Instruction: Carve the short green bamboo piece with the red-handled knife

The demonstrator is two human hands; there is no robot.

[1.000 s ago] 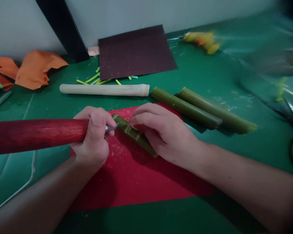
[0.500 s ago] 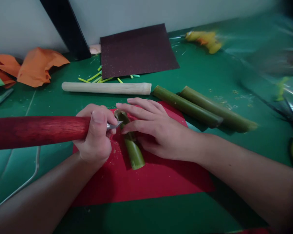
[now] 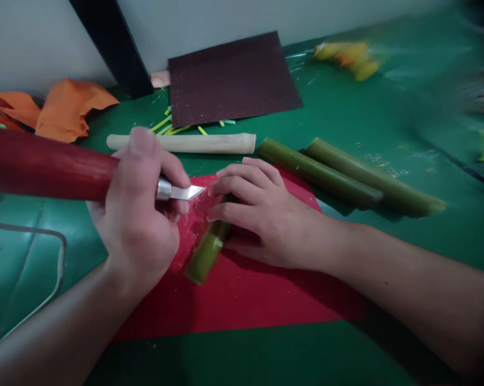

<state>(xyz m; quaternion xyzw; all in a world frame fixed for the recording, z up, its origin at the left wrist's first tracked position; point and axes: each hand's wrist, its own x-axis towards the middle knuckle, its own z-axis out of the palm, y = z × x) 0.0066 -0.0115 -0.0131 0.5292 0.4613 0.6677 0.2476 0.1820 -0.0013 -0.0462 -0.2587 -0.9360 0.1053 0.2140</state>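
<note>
Shiny metal blade, matt paper-like sheet

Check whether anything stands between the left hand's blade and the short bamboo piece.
Fingers of the right hand do, by the blade, partly covering the far part of the bamboo piece; its near end is uncovered.

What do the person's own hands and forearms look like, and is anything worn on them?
The left hand and right hand are bare: no gloves, rings, watch or bracelet show. No sleeve is visible on the left forearm or right forearm.
</note>
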